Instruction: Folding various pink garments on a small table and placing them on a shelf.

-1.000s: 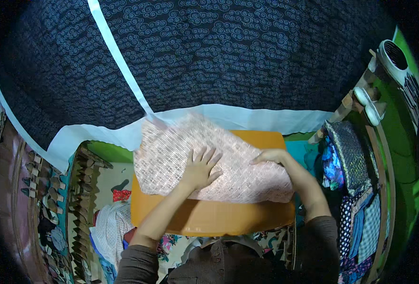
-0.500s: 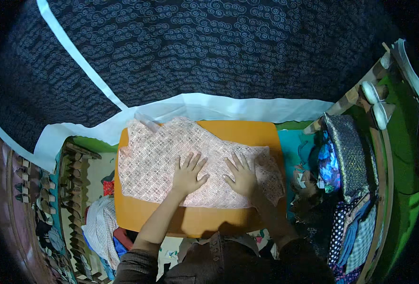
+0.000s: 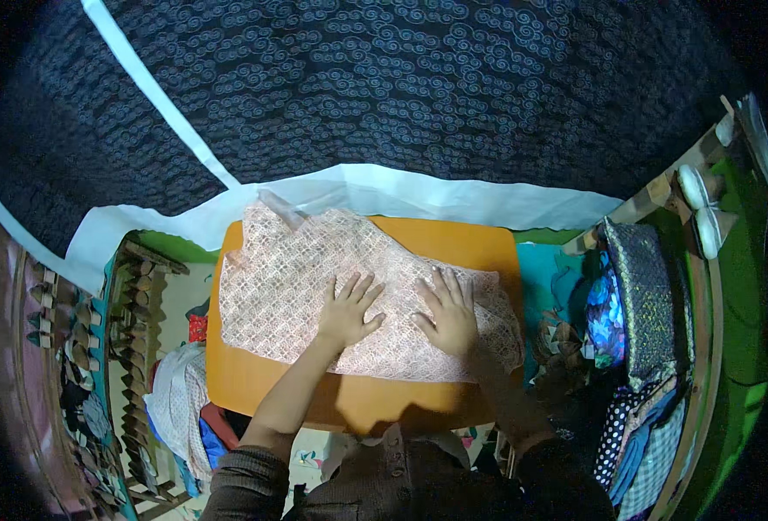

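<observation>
A pale pink patterned garment lies spread over an orange-brown table, with a sheer, greyish strip at its far left corner. Flat on the middle of the cloth rests my left hand, fingers apart. To its right my right hand presses on the same cloth, palm down and fingers stretched out. Neither hand grips anything. The garment's right end reaches the table's right side, beyond my right hand.
Dark scroll-patterned fabric with a white border hangs beyond the table. At right, a wooden rack holds folded clothes and a glittery dark bag-like item. A whitish garment hangs at left beside a wooden slatted stand.
My right hand has shifted slightly up, its fingers drawn closer together. The left hand stays nearly in place on the cloth. The whole view has tilted a little.
</observation>
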Motion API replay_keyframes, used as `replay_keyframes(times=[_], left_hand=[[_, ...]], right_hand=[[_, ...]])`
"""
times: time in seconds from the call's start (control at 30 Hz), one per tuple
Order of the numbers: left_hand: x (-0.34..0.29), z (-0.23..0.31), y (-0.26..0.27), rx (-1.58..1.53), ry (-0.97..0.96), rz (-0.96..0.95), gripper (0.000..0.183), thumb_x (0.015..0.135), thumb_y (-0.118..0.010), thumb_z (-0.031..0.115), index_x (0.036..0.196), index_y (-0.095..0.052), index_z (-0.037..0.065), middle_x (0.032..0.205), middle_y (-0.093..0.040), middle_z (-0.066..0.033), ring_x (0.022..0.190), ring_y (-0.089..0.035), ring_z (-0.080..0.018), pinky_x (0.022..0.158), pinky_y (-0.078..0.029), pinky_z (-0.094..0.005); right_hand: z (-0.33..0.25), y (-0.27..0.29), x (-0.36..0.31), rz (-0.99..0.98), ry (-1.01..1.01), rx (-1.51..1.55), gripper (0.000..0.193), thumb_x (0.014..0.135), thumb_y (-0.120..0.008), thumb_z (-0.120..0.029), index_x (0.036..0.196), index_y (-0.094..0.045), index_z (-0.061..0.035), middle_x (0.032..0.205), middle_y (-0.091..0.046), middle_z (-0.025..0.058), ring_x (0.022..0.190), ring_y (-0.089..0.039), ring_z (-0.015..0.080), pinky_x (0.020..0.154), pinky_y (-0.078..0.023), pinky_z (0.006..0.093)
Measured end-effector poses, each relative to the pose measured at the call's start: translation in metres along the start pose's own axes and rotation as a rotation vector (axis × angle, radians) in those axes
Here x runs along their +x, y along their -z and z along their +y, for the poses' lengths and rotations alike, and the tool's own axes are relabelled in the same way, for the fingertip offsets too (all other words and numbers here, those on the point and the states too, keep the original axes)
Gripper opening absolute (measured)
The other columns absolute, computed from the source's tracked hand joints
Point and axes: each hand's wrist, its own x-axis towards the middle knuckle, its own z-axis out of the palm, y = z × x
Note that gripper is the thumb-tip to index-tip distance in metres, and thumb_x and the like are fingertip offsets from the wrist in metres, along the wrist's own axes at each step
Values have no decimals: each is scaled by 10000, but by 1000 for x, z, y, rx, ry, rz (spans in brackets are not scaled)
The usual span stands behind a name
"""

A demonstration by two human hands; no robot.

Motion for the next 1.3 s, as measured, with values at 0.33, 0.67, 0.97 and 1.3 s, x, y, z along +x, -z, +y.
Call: replay_keyframes(times=[0.33, 0.67, 0.97, 1.3], left_hand=[[-5, 40, 6, -74, 163, 44, 655, 819, -356, 575, 1355, -297, 203, 1410, -269, -60, 1292, -256, -254, 1041, -94, -538], [-51, -72, 58, 157, 353, 192, 755, 785, -446, 581, 1365, -268, 133, 1414, -226, -159, 1315, -166, -347, 983, -72, -642], [-21, -147, 14, -383, 458, -304, 1048, 639, -495, 740, 1401, -129, 120, 1436, -115, -204, 1331, -96, -351, 979, -98, -645], [0, -151, 32, -668, 392, -238, 1069, 549, -681, 600, 1301, -241, -19, 1236, -421, -279, 1137, -435, -381, 952, -232, -596]], right_hand=[[56, -43, 10, -63, 109, 162, 606, 788, -554, -409, 1317, -375, -173, 1402, -260, 118, 1301, -192, 336, 1016, -132, 589], [-12, -34, -12, 175, -148, -105, 527, 837, -508, -345, 1309, -379, -150, 1379, -263, 196, 1257, -228, 434, 985, -161, 624], [-61, -61, 0, 58, -414, -232, 580, 854, -448, -372, 1354, -290, -122, 1410, -208, 172, 1292, -147, 425, 962, -85, 671], [-51, -72, 1, 61, -496, -208, 589, 836, -414, -395, 1348, -301, -127, 1426, -194, 136, 1319, -98, 376, 984, 23, 637]])
